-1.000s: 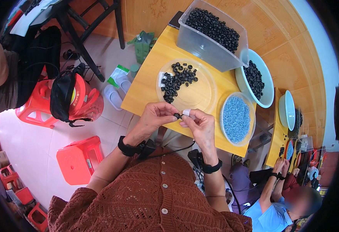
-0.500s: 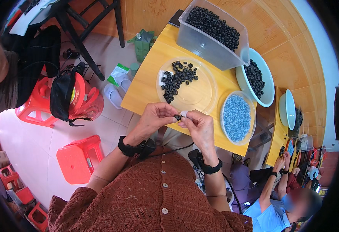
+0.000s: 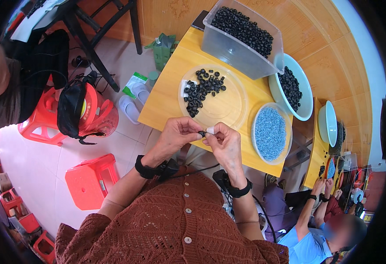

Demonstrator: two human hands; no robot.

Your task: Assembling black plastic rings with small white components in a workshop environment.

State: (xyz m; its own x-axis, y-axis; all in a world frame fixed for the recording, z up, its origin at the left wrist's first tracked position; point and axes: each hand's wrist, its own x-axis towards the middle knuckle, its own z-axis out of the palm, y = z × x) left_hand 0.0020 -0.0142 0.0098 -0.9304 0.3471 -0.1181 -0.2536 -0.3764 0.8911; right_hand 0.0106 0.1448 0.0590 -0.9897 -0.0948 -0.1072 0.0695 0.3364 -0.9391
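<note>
Black piece (image 3: 202,133): I judge light, stiff, slick; hold by outer sides. Left hand (image 3: 174,135), right hand (image 3: 227,146): narrow grip, both pinching it.

Yellow table (image 3: 166,97): bin (image 3: 232,59) at far end, dark flat item (image 3: 199,20) by its corner, round tray (image 3: 223,105) near left, dish (image 3: 286,147) near right, basin (image 3: 307,97) far right (its contact hidden).

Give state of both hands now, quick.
Left hand: closed, holding a small black part.
Right hand: closed at that part; can't tell whether it grips it too.
</note>
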